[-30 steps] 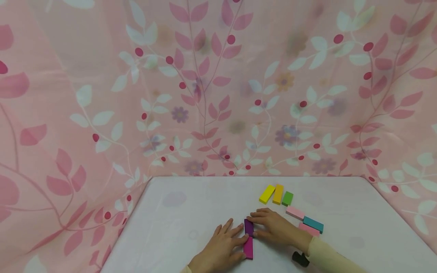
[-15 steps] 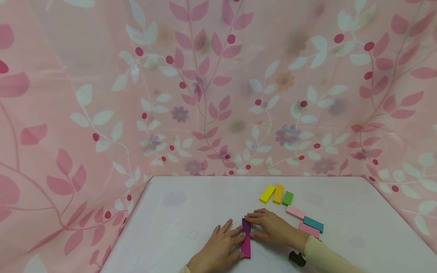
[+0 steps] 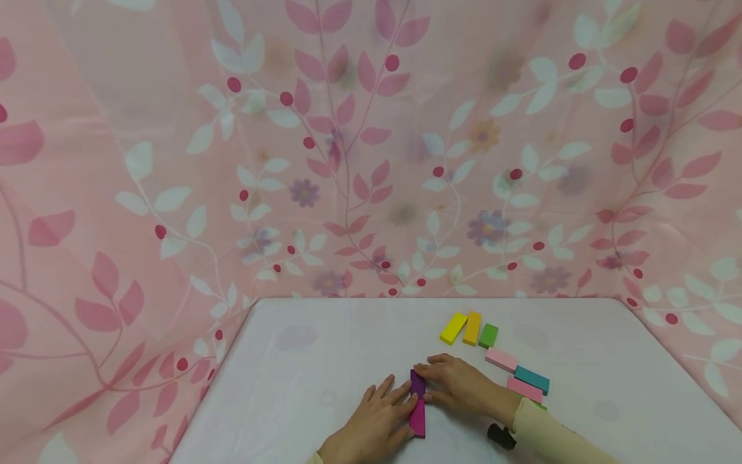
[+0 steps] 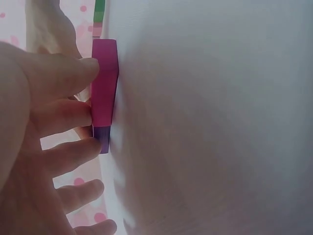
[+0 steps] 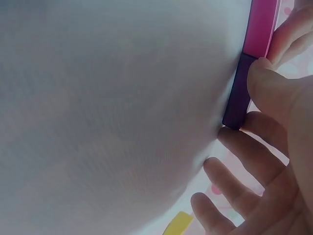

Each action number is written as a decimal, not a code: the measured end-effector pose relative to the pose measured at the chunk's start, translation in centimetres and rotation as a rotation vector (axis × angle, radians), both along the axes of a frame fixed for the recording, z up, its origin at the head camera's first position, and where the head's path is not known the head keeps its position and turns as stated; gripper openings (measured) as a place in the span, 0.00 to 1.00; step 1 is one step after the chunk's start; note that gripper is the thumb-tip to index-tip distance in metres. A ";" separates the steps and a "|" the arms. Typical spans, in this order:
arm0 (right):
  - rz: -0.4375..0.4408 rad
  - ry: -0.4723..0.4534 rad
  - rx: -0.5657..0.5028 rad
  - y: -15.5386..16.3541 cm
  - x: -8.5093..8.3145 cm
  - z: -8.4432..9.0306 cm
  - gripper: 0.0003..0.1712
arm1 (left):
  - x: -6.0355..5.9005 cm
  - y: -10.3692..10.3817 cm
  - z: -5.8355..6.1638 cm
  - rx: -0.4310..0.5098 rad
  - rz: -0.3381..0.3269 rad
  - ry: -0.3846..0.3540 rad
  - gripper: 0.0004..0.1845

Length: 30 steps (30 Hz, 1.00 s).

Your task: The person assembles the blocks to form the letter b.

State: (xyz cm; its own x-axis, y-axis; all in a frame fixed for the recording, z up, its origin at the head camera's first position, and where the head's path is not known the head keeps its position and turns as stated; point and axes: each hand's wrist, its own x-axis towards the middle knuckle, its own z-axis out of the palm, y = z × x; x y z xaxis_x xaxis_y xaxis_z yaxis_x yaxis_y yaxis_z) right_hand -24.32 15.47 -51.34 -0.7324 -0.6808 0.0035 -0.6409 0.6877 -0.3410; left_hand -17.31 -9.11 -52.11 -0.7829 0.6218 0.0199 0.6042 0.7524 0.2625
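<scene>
A magenta block (image 3: 417, 422) and a dark purple block (image 3: 417, 385) lie end to end on the white table. At their left side is my left hand (image 3: 373, 419), fingers spread; its thumb touches the magenta block near the near end. The left index finger rests by the join, and the middle finger reaches the purple block. From the right, my right hand (image 3: 464, 385) touches the purple block (image 5: 238, 93), its thumb on the side near the join and its forefingers around the far end. In the left wrist view the magenta block (image 4: 104, 83) hides part of the right hand.
On the white table (image 3: 290, 380), a yellow block (image 3: 454, 328), an orange block (image 3: 472, 328) and a green block (image 3: 489, 336) lie at the back. Pink blocks (image 3: 501, 359) and a teal block (image 3: 532, 380) lie near the right forearm. A black object (image 3: 501, 437) sits under that wrist.
Both blocks have shifted slightly left, toward the left hand, and the right hand has moved left with them. The left hand has hardly moved.
</scene>
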 end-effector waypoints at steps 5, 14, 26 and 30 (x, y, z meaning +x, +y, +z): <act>0.003 0.004 -0.007 -0.1 0.0 -0.1 0.31 | 0.0 0.0 0.2 0.006 0.010 -0.038 0.32; -0.005 0.013 -0.011 -0.1 0.1 -0.2 0.30 | -0.2 0.0 -0.1 0.016 0.014 -0.065 0.31; -0.066 -0.120 -0.095 1.5 -0.2 0.1 0.35 | -0.3 -0.1 -0.2 -0.012 -0.019 -0.010 0.32; -0.155 -0.044 -0.133 3.0 -0.7 0.2 0.36 | -0.3 -0.3 -0.1 -0.009 -0.040 0.021 0.34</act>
State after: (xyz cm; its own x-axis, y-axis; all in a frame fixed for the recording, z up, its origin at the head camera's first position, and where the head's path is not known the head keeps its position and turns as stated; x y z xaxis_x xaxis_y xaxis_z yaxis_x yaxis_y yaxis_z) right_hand -24.99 18.47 -51.11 -0.8298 -0.5557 0.0515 -0.5136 0.7241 -0.4603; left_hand -17.62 -9.44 -52.18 -0.7567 0.6531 0.0305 0.6394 0.7295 0.2427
